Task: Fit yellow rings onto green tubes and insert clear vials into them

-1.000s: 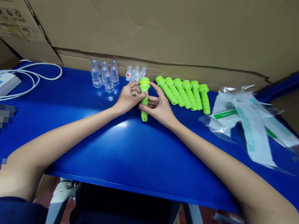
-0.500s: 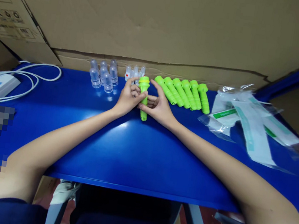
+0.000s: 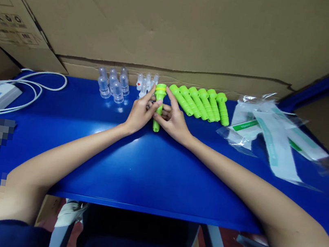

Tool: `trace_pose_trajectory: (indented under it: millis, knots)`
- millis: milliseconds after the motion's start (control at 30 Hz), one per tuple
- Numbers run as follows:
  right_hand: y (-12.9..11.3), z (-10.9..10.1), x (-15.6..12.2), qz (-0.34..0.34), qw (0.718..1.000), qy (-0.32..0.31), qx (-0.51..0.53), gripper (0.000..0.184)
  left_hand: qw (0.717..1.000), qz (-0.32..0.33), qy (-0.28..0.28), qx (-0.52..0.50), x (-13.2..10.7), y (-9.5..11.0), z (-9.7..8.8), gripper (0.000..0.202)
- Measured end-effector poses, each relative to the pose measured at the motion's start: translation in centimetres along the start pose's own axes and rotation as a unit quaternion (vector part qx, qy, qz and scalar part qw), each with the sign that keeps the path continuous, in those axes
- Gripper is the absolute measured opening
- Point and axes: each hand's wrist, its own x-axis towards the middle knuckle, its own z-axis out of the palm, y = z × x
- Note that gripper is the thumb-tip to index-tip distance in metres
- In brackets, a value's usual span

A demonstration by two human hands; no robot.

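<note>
While left hand and right hand meet, fingers curled closed: one green tube, held between, person's twelve o'clock. Outward from it: small clear pieces, eleven; six matching tubes, three; plastic packets, three, farther.

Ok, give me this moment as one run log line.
left grip: on green tube | right grip: on same tube | to the right: row of green tubes | to the left: clear plastic pieces
</note>
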Motion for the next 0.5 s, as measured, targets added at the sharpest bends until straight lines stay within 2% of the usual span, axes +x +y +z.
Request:
trace_pose_trajectory:
  millis: [167,300,500]
  knots:
    - [0.9,0.0,0.1,-0.006,1.000,0.004,0.015,0.114,1.000,0.005,-0.002,-0.008,-0.1,-0.2,0.0,0.051]
    - [1.5,0.0,0.2,-0.026,0.999,0.008,0.019,0.103,1.000,0.011,0.005,-0.017,-0.1,-0.5,0.2,0.049]
    - [1.5,0.0,0.3,-0.028,0.999,0.015,0.016,0.096,0.999,0.020,0.007,-0.042,0.1,-1.1,0.4,0.052]
